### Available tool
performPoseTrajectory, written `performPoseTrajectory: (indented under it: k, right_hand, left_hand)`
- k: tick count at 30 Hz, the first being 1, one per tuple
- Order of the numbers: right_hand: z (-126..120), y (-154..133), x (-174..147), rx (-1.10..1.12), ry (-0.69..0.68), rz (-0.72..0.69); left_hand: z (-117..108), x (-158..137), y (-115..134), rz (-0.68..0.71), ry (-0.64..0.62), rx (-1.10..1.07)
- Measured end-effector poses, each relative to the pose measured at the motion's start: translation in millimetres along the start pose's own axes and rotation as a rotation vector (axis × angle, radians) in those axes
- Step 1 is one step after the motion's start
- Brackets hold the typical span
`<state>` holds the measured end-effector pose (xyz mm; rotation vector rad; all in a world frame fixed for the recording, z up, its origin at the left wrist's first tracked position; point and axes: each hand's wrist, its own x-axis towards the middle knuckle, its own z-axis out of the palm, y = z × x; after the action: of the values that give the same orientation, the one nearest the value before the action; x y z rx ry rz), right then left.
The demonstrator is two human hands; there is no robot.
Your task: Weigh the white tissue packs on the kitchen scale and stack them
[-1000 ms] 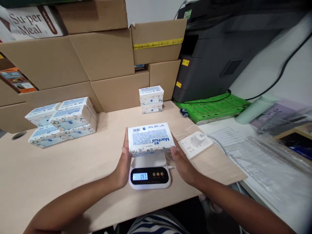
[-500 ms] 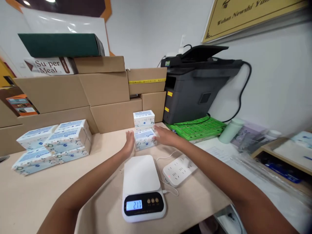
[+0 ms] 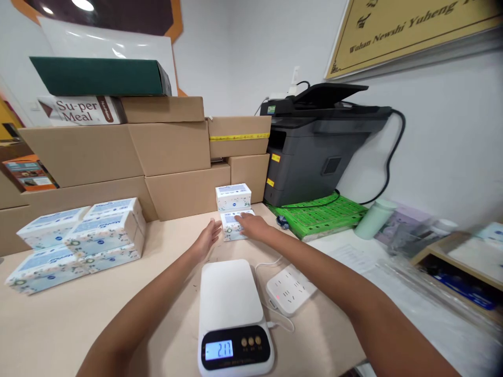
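My right hand [image 3: 253, 226] rests on the front tissue pack [image 3: 230, 231], its fingers stretched over the top and right side. Just left of that pack, my left hand [image 3: 207, 239] is open with its fingers apart, holding nothing. Another tissue pack [image 3: 233, 197] sits higher, right behind the front one; what it rests on is mostly hidden. Between my forearms lies a white digital scale [image 3: 231, 293] with a bare platform, and its lit display [image 3: 219, 350] shows 2.17. More tissue packs [image 3: 100, 238] are stacked in two layers on the left of the table.
Cardboard boxes [image 3: 176, 144] form a wall along the back. A dark printer [image 3: 314, 152] stands at back right beside a green tray [image 3: 322, 214]. Next to the scale lies a white power strip [image 3: 290, 290] with cables. A mint-green bottle [image 3: 375, 220] stands farther right.
My left hand has come off the front pack and opened slightly to its left. My right hand has shifted from the pack's right side onto its top. The view has tilted slightly up.
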<state>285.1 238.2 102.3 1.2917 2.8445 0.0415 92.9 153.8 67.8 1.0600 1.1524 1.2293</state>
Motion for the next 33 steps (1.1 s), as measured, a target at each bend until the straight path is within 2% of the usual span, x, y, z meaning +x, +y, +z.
performPoseTrajectory:
  k: [4,8,12,14,16,19,21,23,25,30,33]
  right_hand:
    - [4,2,7,-0.019,-0.006,0.034]
    - [14,-6,3,-0.071,0.005,0.047]
    - [23,-28,-6,-0.144,0.063,0.074]
    - [26,-48,-16,-0.149,0.099,0.087]
    - [29,-74,-37,-0.084,0.175,0.029]
    - [36,-118,-91,0.136,0.3,-0.254]
    - [43,-144,-130,0.261,0.296,-0.46]
    - [51,-162,-161,0.345,0.26,-0.602]
    - [58,-173,-177,0.403,0.253,-0.628]
    - [60,-185,-180,0.5,0.317,-0.508]
    - [48,-202,-175,0.636,0.18,-0.545]
  left_hand:
    - [-36,-71,6,-0.001,0.069,0.175]
    - [-81,-163,12,0.082,0.163,0.589]
    - [-133,-231,6,0.095,0.452,0.684]
    - [-164,-254,1,0.111,0.618,0.685]
    - [-195,-271,0,0.125,0.798,0.72]
    - [-236,-282,12,0.117,1.01,0.835]
    - [-257,-277,28,0.112,1.034,0.914]
    - [-274,-266,46,0.111,1.001,0.986]
    - [-288,-252,62,0.104,0.972,1.04]
    - [-308,-226,80,0.076,0.953,1.029]
    - [-316,-223,81,0.073,0.94,0.952]
